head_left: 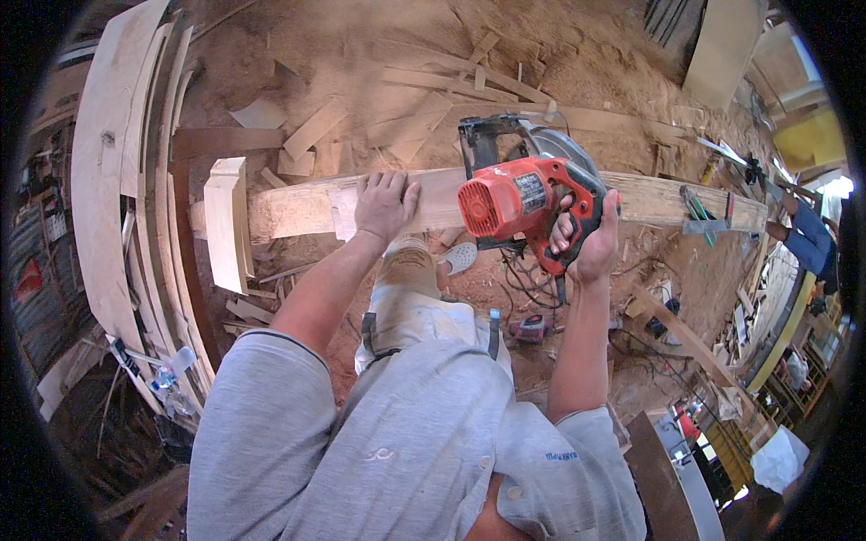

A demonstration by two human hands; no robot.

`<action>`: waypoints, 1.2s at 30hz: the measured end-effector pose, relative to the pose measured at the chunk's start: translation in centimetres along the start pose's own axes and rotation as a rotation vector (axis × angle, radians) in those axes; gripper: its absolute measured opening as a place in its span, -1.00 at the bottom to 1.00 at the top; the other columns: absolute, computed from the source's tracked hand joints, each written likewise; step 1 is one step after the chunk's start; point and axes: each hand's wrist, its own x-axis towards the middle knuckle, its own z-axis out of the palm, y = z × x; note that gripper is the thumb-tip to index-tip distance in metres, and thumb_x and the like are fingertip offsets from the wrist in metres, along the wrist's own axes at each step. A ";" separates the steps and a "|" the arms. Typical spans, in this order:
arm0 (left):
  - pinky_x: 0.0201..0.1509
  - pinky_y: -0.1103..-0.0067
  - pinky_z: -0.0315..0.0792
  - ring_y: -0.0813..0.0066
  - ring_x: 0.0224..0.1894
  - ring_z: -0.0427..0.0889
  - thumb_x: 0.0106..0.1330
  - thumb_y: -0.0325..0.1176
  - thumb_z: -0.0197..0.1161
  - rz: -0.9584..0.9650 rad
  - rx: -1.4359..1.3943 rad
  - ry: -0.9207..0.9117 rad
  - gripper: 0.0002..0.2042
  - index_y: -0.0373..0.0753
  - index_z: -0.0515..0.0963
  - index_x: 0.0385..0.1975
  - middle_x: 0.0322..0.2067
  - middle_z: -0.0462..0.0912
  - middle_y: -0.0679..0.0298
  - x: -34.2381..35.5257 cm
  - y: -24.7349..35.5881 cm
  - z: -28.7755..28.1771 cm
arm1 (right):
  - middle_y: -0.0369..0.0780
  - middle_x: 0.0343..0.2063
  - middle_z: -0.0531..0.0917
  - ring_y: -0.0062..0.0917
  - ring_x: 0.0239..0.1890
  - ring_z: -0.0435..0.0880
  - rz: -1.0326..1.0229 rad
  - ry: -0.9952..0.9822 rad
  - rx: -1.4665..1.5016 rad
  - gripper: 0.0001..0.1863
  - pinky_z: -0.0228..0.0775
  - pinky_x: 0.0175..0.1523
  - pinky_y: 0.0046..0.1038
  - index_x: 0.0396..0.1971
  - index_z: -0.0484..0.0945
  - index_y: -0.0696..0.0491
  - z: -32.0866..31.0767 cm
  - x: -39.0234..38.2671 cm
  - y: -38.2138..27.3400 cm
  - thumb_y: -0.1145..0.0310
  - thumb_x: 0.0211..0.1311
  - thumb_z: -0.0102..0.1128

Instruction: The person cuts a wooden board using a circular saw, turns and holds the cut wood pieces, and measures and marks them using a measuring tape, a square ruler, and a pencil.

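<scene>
A red and black circular saw [519,194] rests over a pale wooden board [437,200], which lies on a long, rough timber beam [298,213] running left to right. My right hand [586,236] is wrapped round the saw's rear handle. To the left of the saw, my left hand [386,204] presses flat on the board with its fingers stretched out, holding nothing. The saw's housing hides the part of the board beneath it, and I cannot tell whether the blade is turning.
A pale wood block [227,225] sits across the beam's left end. Long planks [117,171] are stacked at the left. Offcuts [316,126] and sawdust cover the ground ahead. A square tool [708,225] lies on the beam's right end. Cables and a second power tool [530,328] lie below; another person [806,236] is far right.
</scene>
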 end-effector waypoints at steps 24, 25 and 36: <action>0.23 0.16 0.40 0.08 0.02 0.64 0.51 -0.02 0.19 0.019 -0.026 0.055 -0.66 -0.17 0.68 -0.07 -0.13 0.75 0.16 0.1 0.3 -0.2 | -0.33 -0.67 0.46 -0.55 -0.73 0.43 0.059 -0.082 0.013 -0.15 0.36 -0.58 -0.44 -0.10 0.59 0.09 0.9 3.8 -1.7 -0.50 0.56 -0.26; 0.22 0.17 0.40 0.10 0.02 0.64 0.51 -0.02 0.19 0.012 -0.015 0.055 -0.66 -0.17 0.68 -0.08 -0.13 0.75 0.17 0.2 0.3 -0.1 | -0.35 -0.66 0.45 -0.58 -0.73 0.40 0.034 -0.076 0.002 -0.15 0.33 -0.59 -0.47 -0.10 0.59 0.08 1.0 3.6 -1.7 -0.51 0.56 -0.26; 0.20 0.18 0.40 0.13 0.00 0.63 0.51 0.03 0.20 -0.024 0.002 0.094 -0.64 -0.17 0.69 -0.19 -0.18 0.72 0.20 -0.1 0.2 0.3 | -0.39 -0.66 0.42 -0.62 -0.72 0.36 0.049 -0.152 -0.019 -0.11 0.29 -0.58 -0.52 -0.03 0.62 0.06 0.4 3.3 -1.5 -0.53 0.54 -0.31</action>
